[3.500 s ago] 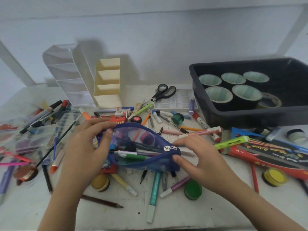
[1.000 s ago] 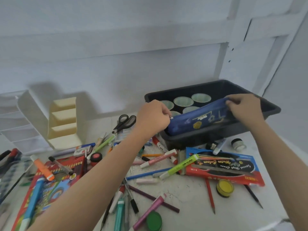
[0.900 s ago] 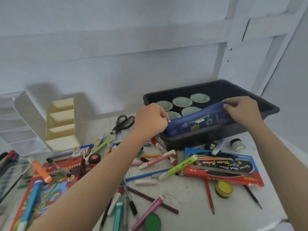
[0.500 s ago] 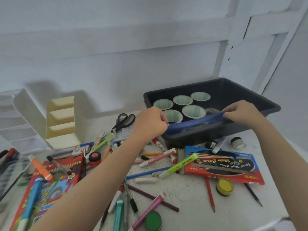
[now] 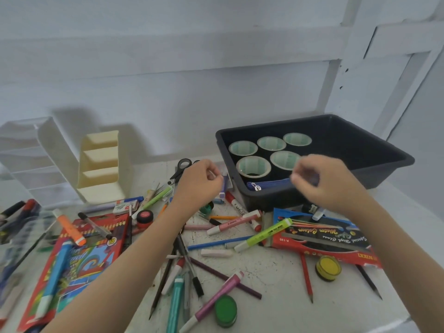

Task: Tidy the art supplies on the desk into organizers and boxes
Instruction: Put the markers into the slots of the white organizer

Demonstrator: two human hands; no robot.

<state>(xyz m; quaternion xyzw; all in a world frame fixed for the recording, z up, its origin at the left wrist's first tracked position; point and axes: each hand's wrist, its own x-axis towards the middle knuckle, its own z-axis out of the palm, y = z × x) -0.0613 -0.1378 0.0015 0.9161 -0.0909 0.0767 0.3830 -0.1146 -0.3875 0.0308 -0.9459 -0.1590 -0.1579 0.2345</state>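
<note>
Cloth rather than a hard shell makes up the blue pencil pouch (image 5: 266,185), which lies flat inside the black bin (image 5: 348,140) against its near wall, just in front of the tape rolls (image 5: 253,167). It looks light and limp, likely to sag if lifted by one end, so a hold at both ends or round the middle would suit it best. The left hand (image 5: 199,186) hovers beside the bin's near corner, fingers curled in against the thumb and gripping nothing. The right hand (image 5: 322,183), blurred, hangs over the near rim with fingers loosely curled and empty. The yellow-green highlighter (image 5: 263,234) on the desk is stiff, light and prone to roll, so it is best pinched mid-barrel.
</note>
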